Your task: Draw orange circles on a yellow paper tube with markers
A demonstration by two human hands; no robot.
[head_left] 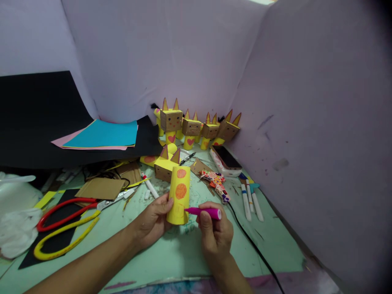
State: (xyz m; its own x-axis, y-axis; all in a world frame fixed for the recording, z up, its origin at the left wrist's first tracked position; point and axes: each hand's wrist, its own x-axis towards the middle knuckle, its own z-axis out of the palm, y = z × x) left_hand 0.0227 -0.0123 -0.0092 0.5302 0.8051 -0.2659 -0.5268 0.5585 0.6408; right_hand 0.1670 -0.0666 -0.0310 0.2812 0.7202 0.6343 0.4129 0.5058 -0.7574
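My left hand (154,222) grips a yellow paper tube (175,204) by its lower left side, holding it upright above the green table cover. Two orange spots, one small and one larger, mark the tube, and a faint outline shows near its bottom. My right hand (214,230) is closed around a magenta marker (210,213), whose tip meets the tube's lower right part. Just behind the tube lies a yellow and cardboard animal figure (163,171) with pointed ears.
Several finished-looking box-headed figures (192,128) stand along the back wall. Large red and yellow scissors (69,204) and coloured paper (102,134) lie left. To the right are a phone (226,157), a patterned glue gun (216,183) with a black cord, and white markers (246,202).
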